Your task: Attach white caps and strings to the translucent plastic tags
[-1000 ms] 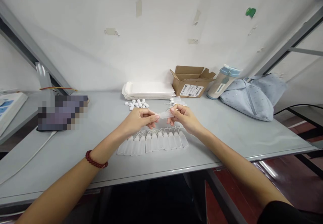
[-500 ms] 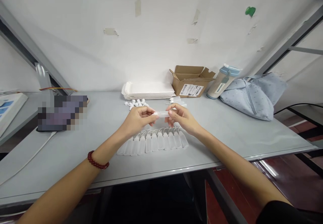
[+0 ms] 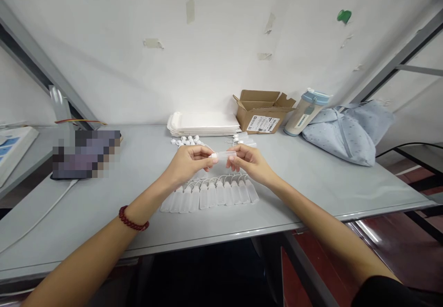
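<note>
Both hands are raised over the pale grey table (image 3: 311, 194). My left hand (image 3: 188, 164) and my right hand (image 3: 249, 162) pinch opposite ends of a small translucent plastic bottle (image 3: 223, 155) with their fingertips. Just below them lies a row of several similar translucent bottles (image 3: 211, 197) with thin white loops at their necks. The hands partly hide the row's upper end. A small heap of white plastic caps (image 3: 187, 141) lies beyond my left hand.
A stack of white paper trays (image 3: 204, 124), an open cardboard box (image 3: 263, 113), a water bottle (image 3: 306, 113) and a pale blue bag (image 3: 341, 138) line the back. A pixelated dark object (image 3: 85, 155) and a white cable lie at left.
Both hands have moved slightly left and up since a second ago, carrying the translucent bottle with them. The bottle now lies closer to level.
</note>
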Demonstrator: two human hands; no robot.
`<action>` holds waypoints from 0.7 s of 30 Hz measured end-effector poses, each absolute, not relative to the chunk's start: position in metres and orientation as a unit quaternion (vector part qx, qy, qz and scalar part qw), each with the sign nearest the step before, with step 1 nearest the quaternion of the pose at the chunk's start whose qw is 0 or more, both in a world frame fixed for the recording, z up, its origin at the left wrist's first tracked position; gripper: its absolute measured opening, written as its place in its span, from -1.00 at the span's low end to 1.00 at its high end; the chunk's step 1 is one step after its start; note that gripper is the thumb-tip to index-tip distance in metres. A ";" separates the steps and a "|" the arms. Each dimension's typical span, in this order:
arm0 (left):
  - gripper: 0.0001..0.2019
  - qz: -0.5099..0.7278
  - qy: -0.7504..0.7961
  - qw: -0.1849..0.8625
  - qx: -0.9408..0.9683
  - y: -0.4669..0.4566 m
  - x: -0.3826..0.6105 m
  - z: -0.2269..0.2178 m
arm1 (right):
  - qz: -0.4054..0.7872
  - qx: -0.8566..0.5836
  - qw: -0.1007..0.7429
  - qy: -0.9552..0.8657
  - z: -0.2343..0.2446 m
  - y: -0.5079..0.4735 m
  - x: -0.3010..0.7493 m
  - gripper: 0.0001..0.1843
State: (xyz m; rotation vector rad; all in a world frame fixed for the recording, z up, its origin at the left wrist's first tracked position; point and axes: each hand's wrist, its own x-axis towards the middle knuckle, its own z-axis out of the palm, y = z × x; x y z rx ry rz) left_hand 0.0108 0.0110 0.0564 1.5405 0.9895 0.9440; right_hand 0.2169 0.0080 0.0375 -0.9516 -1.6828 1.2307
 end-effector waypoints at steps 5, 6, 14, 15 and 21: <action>-0.86 0.400 0.406 0.507 0.647 0.011 0.011 0.055 | 0.491 -0.387 0.410 -0.664 0.039 0.007 0.216 -0.67; -0.86 0.401 0.406 0.505 0.647 0.011 0.011 0.055 | 0.491 -0.388 0.410 -0.664 0.038 0.007 0.216 -0.67; -0.73 0.366 0.416 0.530 0.642 0.011 0.012 0.055 | 0.470 -0.379 0.440 -0.664 0.037 0.006 0.217 -0.68; -0.70 0.366 0.417 0.538 0.635 0.011 0.012 0.054 | 0.466 -0.378 0.445 -0.665 0.036 0.006 0.217 -0.68; -0.65 0.343 0.407 0.577 0.619 0.012 0.010 0.055 | 0.463 -0.365 0.459 -0.664 0.032 0.009 0.218 -0.69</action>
